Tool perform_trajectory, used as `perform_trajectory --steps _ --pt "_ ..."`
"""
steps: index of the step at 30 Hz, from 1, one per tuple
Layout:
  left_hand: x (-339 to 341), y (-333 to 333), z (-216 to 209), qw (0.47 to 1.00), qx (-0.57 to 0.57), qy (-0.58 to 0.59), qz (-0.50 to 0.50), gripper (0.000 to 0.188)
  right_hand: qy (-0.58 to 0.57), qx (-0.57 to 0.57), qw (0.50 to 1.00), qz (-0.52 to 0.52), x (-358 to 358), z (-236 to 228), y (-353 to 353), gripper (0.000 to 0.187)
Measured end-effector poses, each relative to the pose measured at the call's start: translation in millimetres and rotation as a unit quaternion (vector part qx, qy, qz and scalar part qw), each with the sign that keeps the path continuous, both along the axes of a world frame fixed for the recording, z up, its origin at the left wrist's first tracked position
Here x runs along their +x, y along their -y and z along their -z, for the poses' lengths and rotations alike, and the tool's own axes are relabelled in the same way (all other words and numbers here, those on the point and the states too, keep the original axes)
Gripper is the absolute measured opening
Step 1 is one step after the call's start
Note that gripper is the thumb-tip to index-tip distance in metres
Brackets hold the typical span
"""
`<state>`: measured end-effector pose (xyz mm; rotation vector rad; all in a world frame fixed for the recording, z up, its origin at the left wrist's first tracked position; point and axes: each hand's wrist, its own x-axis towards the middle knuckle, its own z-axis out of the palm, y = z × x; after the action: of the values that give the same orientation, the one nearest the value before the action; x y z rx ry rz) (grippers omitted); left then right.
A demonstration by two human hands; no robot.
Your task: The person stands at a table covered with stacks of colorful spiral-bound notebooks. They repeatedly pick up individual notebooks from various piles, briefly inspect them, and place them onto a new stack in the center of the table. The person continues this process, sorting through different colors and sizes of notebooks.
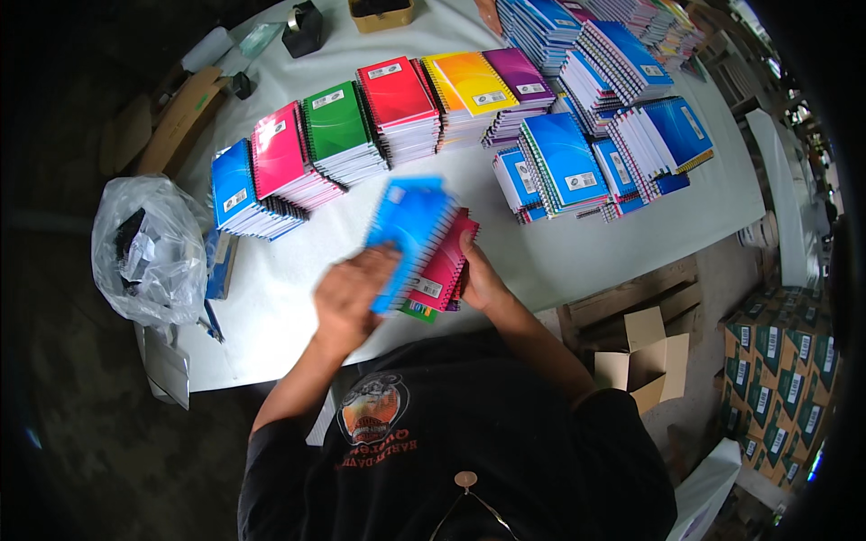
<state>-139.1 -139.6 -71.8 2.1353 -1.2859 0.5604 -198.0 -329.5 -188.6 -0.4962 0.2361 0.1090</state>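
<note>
Where the person's dark shirt (pixel 469 442) fills the six o'clock edge, both bare forearms rise from it toward a white table (pixel 577 261). The left hand (pixel 354 296) grasps a blue spiral notebook (pixel 408 230), blurred and tilted, its fingers wrapped over the lower cover. Just at three o'clock of it, the right hand (pixel 481 278) presses against the side of a small stack (pixel 439 275) topped by a pink spiral notebook, with a green one showing at the bottom; the blue notebook overlaps that stack's left part. Whether the right hand fully grips the stack or only steadies it cannot be told.

At nine o'clock from the hands a crumpled clear plastic bag (pixel 149 248) sits at the table's edge. At four o'clock, off the table, an open cardboard box (pixel 645 361) lies on the floor, and farther toward three o'clock stand stacked green-printed cartons (pixel 780 379).

Beyond the hands, toward twelve o'clock, a curved row of notebook piles runs across the table: blue pile (pixel 236 189), pink pile (pixel 281 155), green pile (pixel 338 131), red pile (pixel 399 104), yellow-orange pile (pixel 469 90), purple pile (pixel 523 81). At one to two o'clock crowd many blue-covered piles (pixel 595 153). Farthest off, near eleven o'clock, a black tape dispenser (pixel 304 27) stands.
</note>
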Motion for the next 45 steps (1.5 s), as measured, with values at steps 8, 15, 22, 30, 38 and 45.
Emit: perform_trajectory --steps 8,15,22,30,38,45 --pt "0 -13 12 0.983 -0.107 -0.150 -0.026 0.037 -0.035 -0.085 0.996 0.014 -10 5 -6 0.048" --pt "129 -122 0 0.897 0.143 -0.050 -0.416 0.047 -0.034 -0.005 0.998 -0.045 -11 -8 2 0.052" --pt "140 -61 6 0.945 0.171 0.037 -0.277 0.064 -0.025 -0.070 0.997 -0.031 -4 -14 1 0.051" --pt "88 -19 -28 0.983 -0.093 0.045 -0.153 0.046 0.002 -0.096 0.995 0.041 -8 -15 14 0.049" --pt "23 7 -17 0.897 -0.196 -0.340 0.202 0.029 0.012 -0.054 0.998 0.003 -11 -8 21 0.047" --pt "56 41 -36 0.784 -0.022 -0.485 0.386 0.020 -0.043 -0.024 0.989 -0.138 -7 -31 14 0.052"
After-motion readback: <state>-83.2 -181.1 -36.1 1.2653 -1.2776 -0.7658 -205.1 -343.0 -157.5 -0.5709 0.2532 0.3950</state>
